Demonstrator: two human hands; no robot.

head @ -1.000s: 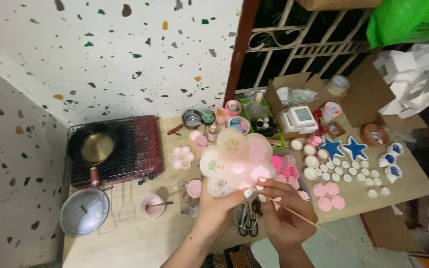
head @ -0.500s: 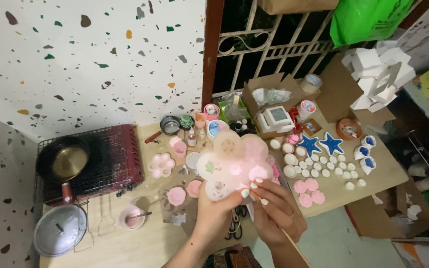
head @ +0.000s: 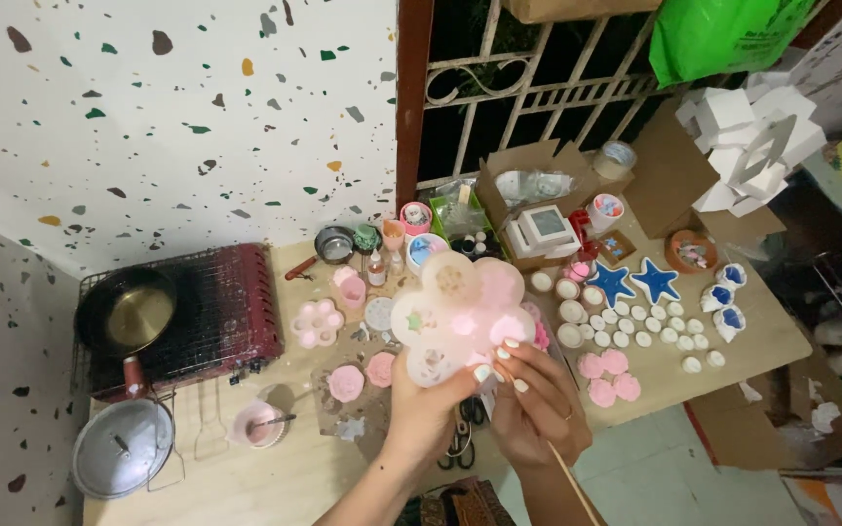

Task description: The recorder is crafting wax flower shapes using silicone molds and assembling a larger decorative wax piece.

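Both my hands hold a pink flower-shaped mould up over the table.

I have my left hand point(head: 421, 414) closed around the lower edge of the flower-shaped mould point(head: 465, 317), thumb on its face, while my right hand point(head: 533, 399) grips its lower right edge with the fingertips point(head: 509, 346) pressed on the rim; a thin wooden stick point(head: 572, 482) runs down below that hand. The mould sits raised above the wooden table point(head: 275, 477), its cavities facing me. Under it I see scissors point(head: 460, 438). To the left lies a smaller pink mould point(head: 317, 323), further left a red stove point(head: 216, 312) carrying a pan point(head: 133, 312). Two blue stars point(head: 635, 282) lie right of the mould, among small white discs point(head: 635, 326).
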